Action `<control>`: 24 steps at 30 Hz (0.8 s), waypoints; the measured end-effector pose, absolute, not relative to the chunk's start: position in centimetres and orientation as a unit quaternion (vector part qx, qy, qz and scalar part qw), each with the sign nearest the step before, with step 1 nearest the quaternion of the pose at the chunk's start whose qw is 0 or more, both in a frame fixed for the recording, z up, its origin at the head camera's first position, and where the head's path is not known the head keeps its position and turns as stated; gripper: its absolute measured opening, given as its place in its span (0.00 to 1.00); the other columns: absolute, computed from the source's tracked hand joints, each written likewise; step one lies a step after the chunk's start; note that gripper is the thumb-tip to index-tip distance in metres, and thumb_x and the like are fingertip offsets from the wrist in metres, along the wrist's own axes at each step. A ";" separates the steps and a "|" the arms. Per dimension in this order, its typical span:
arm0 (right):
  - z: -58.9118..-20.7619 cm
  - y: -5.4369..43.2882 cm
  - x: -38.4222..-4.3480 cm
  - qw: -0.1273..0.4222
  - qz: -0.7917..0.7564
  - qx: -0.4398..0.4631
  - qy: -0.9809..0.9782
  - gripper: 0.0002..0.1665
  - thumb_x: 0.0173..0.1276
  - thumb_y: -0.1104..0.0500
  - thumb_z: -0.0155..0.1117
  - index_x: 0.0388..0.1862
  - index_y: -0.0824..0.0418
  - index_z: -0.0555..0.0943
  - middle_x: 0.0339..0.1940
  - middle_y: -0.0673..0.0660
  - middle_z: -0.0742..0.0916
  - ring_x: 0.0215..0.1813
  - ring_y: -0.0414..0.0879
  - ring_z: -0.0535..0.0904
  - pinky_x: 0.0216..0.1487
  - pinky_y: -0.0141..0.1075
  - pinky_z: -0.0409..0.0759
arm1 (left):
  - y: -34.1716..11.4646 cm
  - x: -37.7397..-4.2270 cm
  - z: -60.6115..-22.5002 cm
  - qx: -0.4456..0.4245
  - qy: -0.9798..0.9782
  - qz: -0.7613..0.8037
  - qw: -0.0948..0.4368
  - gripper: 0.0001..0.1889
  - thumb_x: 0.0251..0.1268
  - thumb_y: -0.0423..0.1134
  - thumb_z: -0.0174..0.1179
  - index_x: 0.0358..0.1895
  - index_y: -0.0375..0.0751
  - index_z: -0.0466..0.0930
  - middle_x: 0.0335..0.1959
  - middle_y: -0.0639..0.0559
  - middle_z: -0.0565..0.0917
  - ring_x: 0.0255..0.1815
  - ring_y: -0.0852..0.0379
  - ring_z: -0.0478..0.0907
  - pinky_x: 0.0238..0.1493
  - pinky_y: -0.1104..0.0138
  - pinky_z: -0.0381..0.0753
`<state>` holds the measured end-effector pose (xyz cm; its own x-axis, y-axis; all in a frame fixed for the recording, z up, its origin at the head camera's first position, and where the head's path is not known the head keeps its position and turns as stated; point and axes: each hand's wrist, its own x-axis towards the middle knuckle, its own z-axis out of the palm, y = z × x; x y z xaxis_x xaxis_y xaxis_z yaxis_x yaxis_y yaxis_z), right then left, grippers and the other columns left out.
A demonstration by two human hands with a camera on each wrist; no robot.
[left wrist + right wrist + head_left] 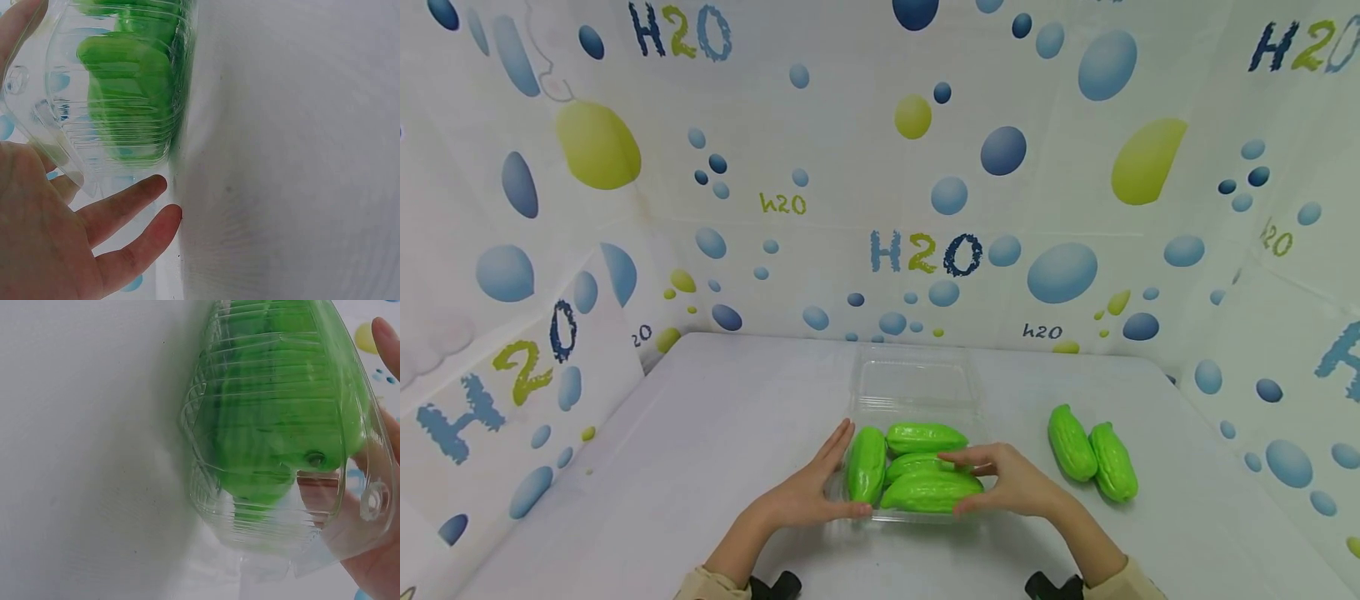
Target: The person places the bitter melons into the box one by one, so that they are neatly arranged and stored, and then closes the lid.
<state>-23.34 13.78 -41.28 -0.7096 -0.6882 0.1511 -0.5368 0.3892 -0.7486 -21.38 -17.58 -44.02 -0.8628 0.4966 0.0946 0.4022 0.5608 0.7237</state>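
A clear plastic clamshell box [917, 518] stands on the table with its lid [912, 379] folded back. Several glossy green, ribbed, gourd-shaped pieces fill it: one upright in view at the left [867, 465], the others lying crosswise, the nearest gourd [928, 492] along the front. My left hand [808, 487] spreads along the box's left side, thumb at the near corner, fingers reaching up the side. My right hand [1011, 483] arches over the right end, forefinger over the middle gourd [917, 465], thumb over the near gourd's front. In the right wrist view the thumb stands apart from the gourds.
Two more green gourds [1071, 443] [1112, 462] lie side by side on the white table [737, 400], right of the box. A white curtain [850, 125] with blue and green dots surrounds the table at the back and sides.
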 end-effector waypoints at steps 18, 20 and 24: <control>-41.0 15.4 -23.5 0.035 -0.486 -0.353 0.798 0.33 0.55 0.60 0.70 0.60 0.68 0.72 0.59 0.65 0.76 0.55 0.56 0.74 0.53 0.50 0.73 | -17.7 -21.5 -44.2 0.260 0.880 0.394 0.059 0.58 0.49 0.56 0.66 0.73 0.47 0.31 0.73 0.44 0.33 0.71 0.40 0.42 0.62 0.43 0.54; -41.0 15.6 -23.5 0.031 -0.490 -0.352 0.797 0.33 0.55 0.61 0.70 0.60 0.68 0.71 0.59 0.66 0.75 0.55 0.52 0.74 0.53 0.50 0.73 | -17.7 -21.5 -44.2 0.260 0.879 0.395 0.060 0.58 0.49 0.56 0.66 0.73 0.47 0.31 0.73 0.44 0.33 0.71 0.40 0.44 0.62 0.43 0.55; -40.9 16.0 -23.6 0.018 -0.492 -0.344 0.799 0.34 0.54 0.60 0.70 0.60 0.66 0.72 0.59 0.66 0.76 0.55 0.44 0.74 0.53 0.50 0.73 | -17.7 -21.4 -44.2 0.261 0.878 0.397 0.059 0.58 0.49 0.56 0.66 0.73 0.48 0.31 0.73 0.44 0.33 0.70 0.39 0.48 0.62 0.43 0.56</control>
<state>-23.59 16.04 -40.90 -0.7631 -0.5673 0.3096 -0.5317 0.2788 -0.7997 -21.43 -17.67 -44.21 -0.8570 0.5049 0.1030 0.4110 0.5491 0.7277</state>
